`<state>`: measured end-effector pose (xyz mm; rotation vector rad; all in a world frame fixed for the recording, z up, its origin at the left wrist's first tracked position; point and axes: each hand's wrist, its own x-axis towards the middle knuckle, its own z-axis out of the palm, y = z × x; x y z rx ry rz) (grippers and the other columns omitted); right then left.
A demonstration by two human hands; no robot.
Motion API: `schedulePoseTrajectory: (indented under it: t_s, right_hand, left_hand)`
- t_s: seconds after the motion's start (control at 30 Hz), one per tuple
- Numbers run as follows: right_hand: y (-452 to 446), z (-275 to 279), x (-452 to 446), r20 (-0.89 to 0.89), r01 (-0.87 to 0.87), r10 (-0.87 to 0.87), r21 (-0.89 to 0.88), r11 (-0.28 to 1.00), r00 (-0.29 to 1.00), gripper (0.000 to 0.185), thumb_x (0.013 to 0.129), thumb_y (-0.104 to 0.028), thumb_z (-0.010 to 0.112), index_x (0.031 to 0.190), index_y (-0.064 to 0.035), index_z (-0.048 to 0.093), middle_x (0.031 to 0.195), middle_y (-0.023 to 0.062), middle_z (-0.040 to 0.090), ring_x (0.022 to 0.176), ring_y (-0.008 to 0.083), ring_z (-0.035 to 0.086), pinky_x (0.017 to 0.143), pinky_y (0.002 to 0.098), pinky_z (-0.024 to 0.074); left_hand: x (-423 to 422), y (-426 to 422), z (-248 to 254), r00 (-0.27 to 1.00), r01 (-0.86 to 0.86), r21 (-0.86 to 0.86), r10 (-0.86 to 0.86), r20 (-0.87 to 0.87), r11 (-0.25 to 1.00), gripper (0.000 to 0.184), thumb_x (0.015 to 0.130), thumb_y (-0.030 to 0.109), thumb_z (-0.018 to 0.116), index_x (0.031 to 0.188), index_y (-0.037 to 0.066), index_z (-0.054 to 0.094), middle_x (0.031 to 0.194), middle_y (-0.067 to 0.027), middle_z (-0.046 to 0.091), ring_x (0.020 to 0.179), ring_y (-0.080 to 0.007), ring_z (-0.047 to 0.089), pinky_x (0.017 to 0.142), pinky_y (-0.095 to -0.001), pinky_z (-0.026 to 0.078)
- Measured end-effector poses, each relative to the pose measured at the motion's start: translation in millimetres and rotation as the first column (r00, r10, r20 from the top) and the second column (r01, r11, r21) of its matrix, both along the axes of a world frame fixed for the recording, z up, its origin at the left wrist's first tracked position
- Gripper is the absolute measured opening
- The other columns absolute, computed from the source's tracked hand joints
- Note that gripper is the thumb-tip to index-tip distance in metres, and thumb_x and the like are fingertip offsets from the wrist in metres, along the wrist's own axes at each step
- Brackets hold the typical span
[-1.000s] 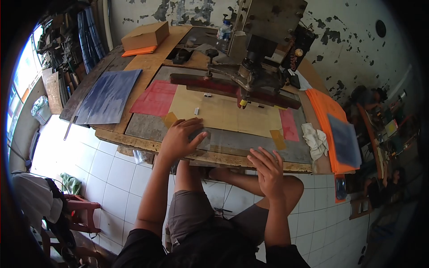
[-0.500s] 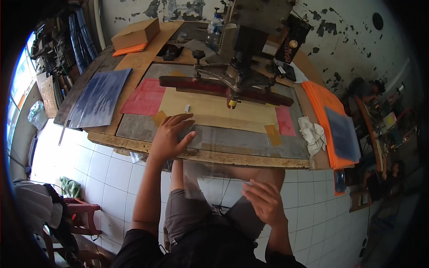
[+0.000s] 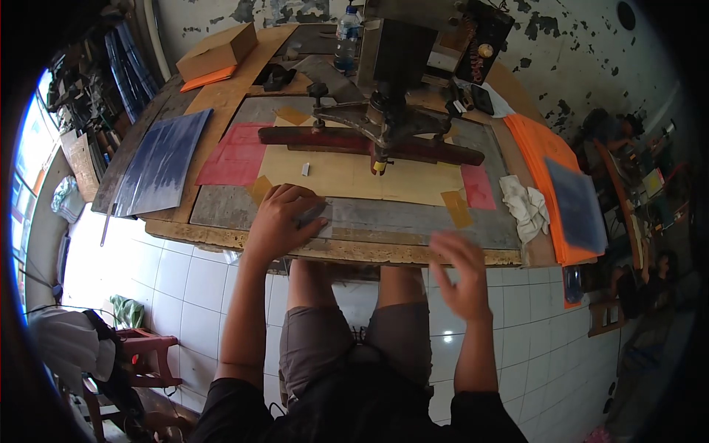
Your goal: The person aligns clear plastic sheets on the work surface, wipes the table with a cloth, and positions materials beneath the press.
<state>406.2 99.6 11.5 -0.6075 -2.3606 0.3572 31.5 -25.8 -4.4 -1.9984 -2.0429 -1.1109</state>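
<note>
My left hand [image 3: 284, 221] rests at the front edge of the grey metal plate [image 3: 221, 205], thumb apart from the fingers. By its thumb and fingertips lies a clear plastic sheet [image 3: 326, 221], whose outline is hard to make out. My right hand [image 3: 461, 277], blurred, hovers at the table's front edge with thumb and fingers apart and nothing visible in it. Ahead of both hands, a yellowish sheet [image 3: 340, 181] is taped to the plate and carries a small light piece [image 3: 306, 169]. The press head [image 3: 377, 133], with a dark red bar, stands above it.
Blue-tinted plastic sheets [image 3: 166, 162] lie on the left. On the right are a white cloth [image 3: 524, 209] and orange sheets [image 3: 543, 159] with another bluish stack [image 3: 580, 210]. A cardboard box [image 3: 216, 53] and a bottle [image 3: 346, 38] stand behind. Other people sit at far right.
My right hand has moved up and forward from above the lap to the table edge, its fingers spreading. The clear sheet no longer hangs over the edge. My left hand has barely moved.
</note>
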Motion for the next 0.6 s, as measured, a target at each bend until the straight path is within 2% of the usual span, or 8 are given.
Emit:
schedulePoseTrajectory:
  t_s: [0.03,0.13,0.17,0.27,0.3,0.4,0.5,0.6]
  right_hand:
    - [17,-2,-10,-0.001,0.048,-0.048,0.036,0.998,0.999,0.041,0.095,-0.022,0.088,0.132,-0.0069,0.078,0.144,0.0101,0.073,0.139,0.0344,0.065,0.117,0.0509,0.0483]
    - [48,-1,-30,0.106,0.037,-0.04,0.033,0.999,0.994,0.043,0.096,-0.022,0.088,0.134,-0.0063,0.076,0.142,0.0101,0.07,0.134,0.0347,0.065,0.115,0.0479,0.0498]
    - [57,4,-35,0.178,0.033,-0.023,-0.051,0.998,0.984,0.048,0.093,-0.026,0.091,0.134,-0.0064,0.076,0.132,0.009,0.07,0.125,0.0323,0.066,0.111,0.0454,0.0519]
    - [71,20,-41,0.316,0.097,-0.004,-0.277,0.956,0.949,0.054,0.088,-0.03,0.096,0.133,-0.0072,0.076,0.121,0.0077,0.068,0.117,0.0283,0.067,0.106,0.0427,0.0543]
    - [81,22,-44,0.348,0.116,0.021,-0.368,0.923,0.937,0.057,0.082,-0.033,0.1,0.127,-0.0067,0.077,0.116,0.0066,0.066,0.112,0.0252,0.066,0.1,0.0424,0.0556]
    - [102,30,-50,0.438,0.124,0.122,-0.491,0.863,0.891,0.054,0.08,-0.034,0.102,0.119,-0.0061,0.077,0.106,0.0055,0.065,0.106,0.0234,0.065,0.094,0.0416,0.0552]
    - [112,20,-50,0.381,-0.009,0.186,-0.421,0.907,0.906,0.053,0.079,-0.033,0.102,0.115,-0.0055,0.077,0.097,0.0047,0.065,0.097,0.0228,0.065,0.086,0.0411,0.0544]
    - [114,28,-55,0.433,0.04,0.218,-0.513,0.857,0.874,0.05,0.08,-0.03,0.102,0.115,-0.0049,0.076,0.092,0.0046,0.065,0.091,0.0208,0.066,0.082,0.039,0.0541]
  left_hand:
    - [0,-1,0,1.0,-0.004,0.006,0.004,-0.008,1.0,0.037,0.086,0.025,0.09,0.119,0.009,0.085,0.113,-0.007,0.077,0.114,-0.0302,0.071,0.11,-0.046,0.052]
    - [1,3,0,1.0,-0.007,-0.005,0.007,0.006,1.0,0.039,0.085,0.027,0.092,0.12,0.01,0.086,0.109,-0.0064,0.074,0.111,-0.0293,0.07,0.107,-0.0448,0.052]
    - [-1,-1,0,1.0,-0.023,-0.018,0.023,0.014,1.0,0.04,0.085,0.028,0.092,0.12,0.01,0.086,0.107,-0.0063,0.074,0.11,-0.0289,0.069,0.107,-0.0441,0.052]
    - [-1,-1,2,1.0,-0.027,-0.012,0.027,0.005,1.0,0.039,0.085,0.03,0.093,0.118,0.011,0.087,0.105,-0.0056,0.072,0.107,-0.0276,0.067,0.107,-0.0427,0.05]
    - [-2,-1,2,1.0,-0.023,-0.034,0.023,0.005,0.999,0.039,0.085,0.03,0.093,0.119,0.011,0.087,0.106,-0.0055,0.072,0.108,-0.0278,0.067,0.107,-0.0427,0.05]
    - [-2,-1,3,1.0,-0.007,-0.063,0.007,-0.002,0.998,0.04,0.086,0.031,0.093,0.12,0.012,0.087,0.109,-0.0052,0.071,0.112,-0.0283,0.066,0.108,-0.0427,0.05]
    - [-1,-1,3,1.0,0.014,-0.047,-0.014,0.005,0.999,0.038,0.086,0.031,0.092,0.119,0.011,0.087,0.111,-0.0052,0.071,0.115,-0.0284,0.066,0.109,-0.043,0.05]
    - [-6,4,0,0.998,0.053,-0.063,-0.05,0.046,0.997,0.036,0.087,0.031,0.092,0.117,0.011,0.087,0.112,-0.006,0.07,0.117,-0.0287,0.066,0.109,-0.0435,0.05]
